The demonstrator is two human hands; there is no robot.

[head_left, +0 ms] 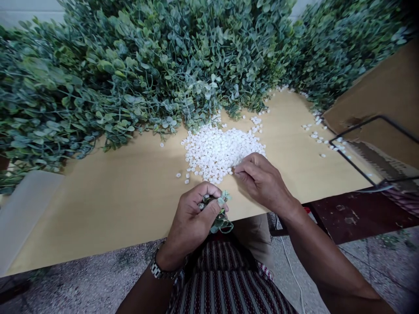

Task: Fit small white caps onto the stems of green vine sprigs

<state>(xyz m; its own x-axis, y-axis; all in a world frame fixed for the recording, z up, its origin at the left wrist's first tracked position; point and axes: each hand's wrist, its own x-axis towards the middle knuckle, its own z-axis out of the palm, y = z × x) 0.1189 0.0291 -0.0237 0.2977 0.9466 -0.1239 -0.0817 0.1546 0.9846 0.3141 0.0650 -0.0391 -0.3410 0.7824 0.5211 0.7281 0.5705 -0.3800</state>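
My left hand point(196, 216) is closed around a small sprig of artificial green leaves point(223, 200), just over the table's front edge. Part of the sprig is hidden by the fingers and thumb. A heap of small white plastic rings point(216, 150) lies spread on the table ahead of both hands. At the heap's near right edge, my right hand point(262, 181) has thumb and forefinger pinched together. Whatever sits between those fingertips is too small or too covered to make out.
A large bank of artificial leafy stems point(157, 65) fills the back of the tan table point(108, 192). On the right stand a cardboard piece point(382, 96) and a black wire frame point(355, 168), with scattered rings nearby. A whitish translucent sheet point(31, 209) lies at the left end.
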